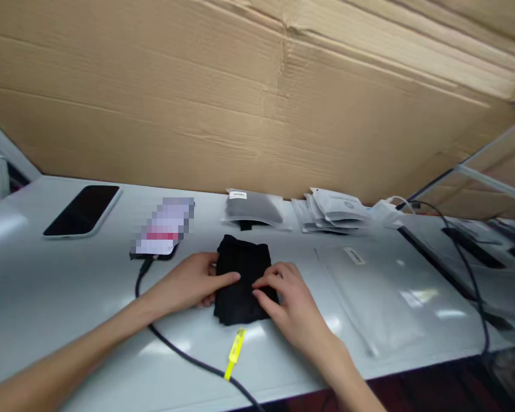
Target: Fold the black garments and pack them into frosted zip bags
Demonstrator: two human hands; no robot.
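Observation:
A black folded cloth (245, 294) lies flat on the white table in front of me, roughly rectangular with a slightly uneven upper edge. My left hand (199, 281) grips its left side, thumb on top and the other fingers along or under the edge. Over the right side is my right hand (285, 292), with bent fingers and thumb tips closed on the fabric. Just below the cloth, a yellow tag (235, 352) is fixed to a black cable (189, 357). I cannot tell what kind of garment or item the cloth is.
Left are a dark-screened phone (83, 212) and a plugged-in phone (163, 228) with a lit, blurred screen. Behind the cloth lie a packed translucent pouch (253, 209) and stacked packets (335, 210). A large translucent bag (381, 297) lies right. Cardboard (240, 103) walls the back.

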